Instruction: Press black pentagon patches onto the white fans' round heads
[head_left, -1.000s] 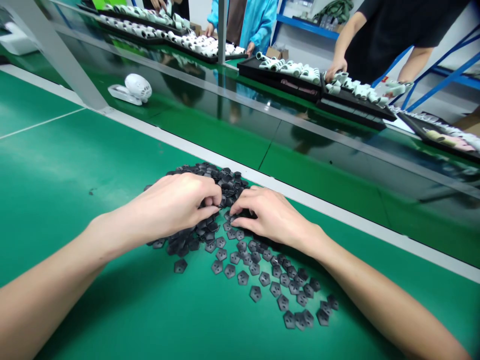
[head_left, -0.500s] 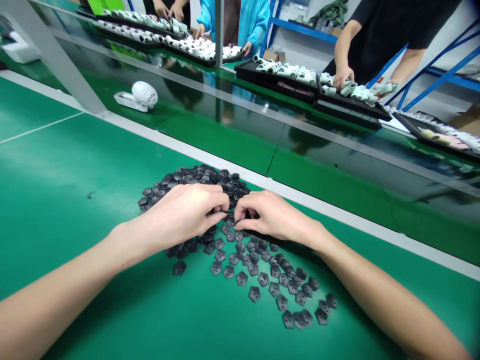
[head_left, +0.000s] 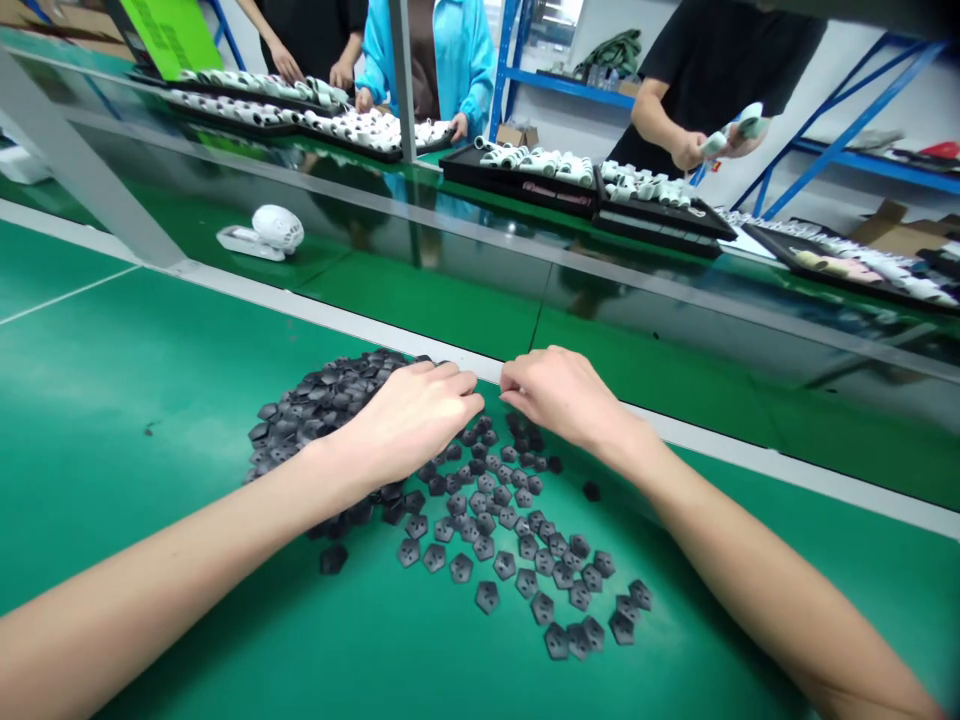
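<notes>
Many small black pentagonal pieces with holes lie on the green table; a dense heap of pieces (head_left: 319, 410) is at the left, and loosely spread pieces (head_left: 484, 525) reach to the lower right. My left hand (head_left: 420, 412) rests over the heap's right edge, fingers curled and pressed together. Close to the pale strip, my right hand (head_left: 556, 392) is bent with thumb and fingers together, above a few dark pieces. A narrow gap separates the two hands. Whatever sits between the fingertips of either hand is hidden.
A pale strip (head_left: 720, 440) edges the table, with a glossy green surface beyond. A white device (head_left: 266, 232) stands there beside a grey post (head_left: 90, 160). Across, co-workers handle white parts in black trays (head_left: 525, 180). One co-worker's hand (head_left: 688, 150) holds up pale parts.
The view has shifted slightly. Both hands have moved toward the pale strip, uncovering more spread pieces below them. A single piece now shows beside my right forearm. The co-worker at right has raised pale parts.
</notes>
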